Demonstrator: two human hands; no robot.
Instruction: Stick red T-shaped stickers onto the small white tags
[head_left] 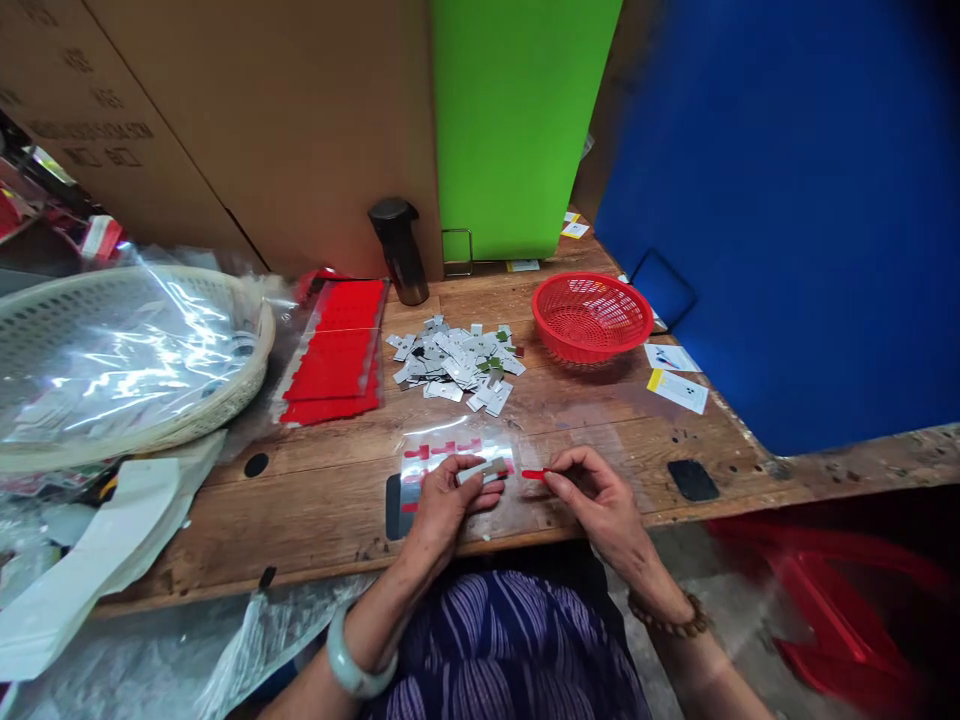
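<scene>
My left hand (450, 505) is closed on a small flat metal plate (491, 468), held between thumb and fingers. Between the thumb and forefinger of my right hand (596, 497) is a small red sticker (533, 474), a little to the right of the plate and apart from it. Under my left hand lies a clear sheet with red stickers (450, 447), partly covered by the hand. A dark flat object (393, 510) shows at the sheet's left edge. Behind my hands is a loose heap of small metal plates (457, 362), a few with green patches.
A red plastic basket (592, 345) stands right of the heap. Left are stacked red sticker sheets (337, 345) and a large white basket (247, 385) under clear plastic. A dark bottle (401, 255) stands behind, by cardboard (300, 120). Printed cards (677, 390) lie near a blue panel (787, 250).
</scene>
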